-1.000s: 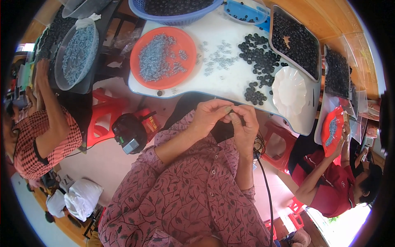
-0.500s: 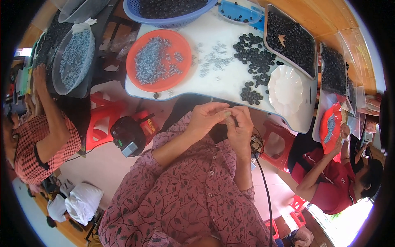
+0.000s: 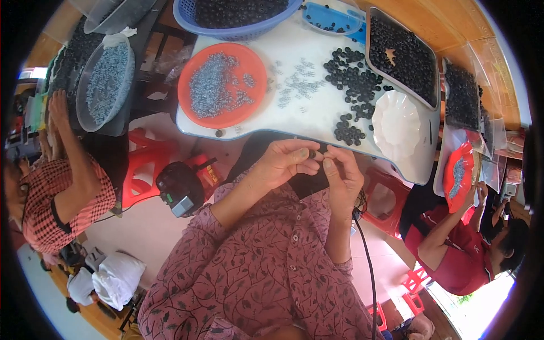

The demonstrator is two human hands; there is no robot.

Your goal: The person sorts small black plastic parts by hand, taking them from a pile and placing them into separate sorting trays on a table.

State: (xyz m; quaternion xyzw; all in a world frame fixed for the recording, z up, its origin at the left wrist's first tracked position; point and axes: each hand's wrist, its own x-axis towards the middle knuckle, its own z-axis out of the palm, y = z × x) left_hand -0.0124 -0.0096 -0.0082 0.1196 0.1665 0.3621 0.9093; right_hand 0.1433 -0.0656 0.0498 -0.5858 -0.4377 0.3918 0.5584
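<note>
Glossy orange plastic plate (image 3: 249,107); white tabletop (image 3: 317,116) smooth, matt.

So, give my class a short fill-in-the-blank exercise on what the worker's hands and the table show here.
1. The left hand and right hand meet just below the edge of the ____ table.
2. The round orange tray holds small ____ parts.
3. Loose black beads lie beside a white ____ plate.
4. The blue basket holds ____ beads.

Missing words: white; grey; scalloped; black
</note>
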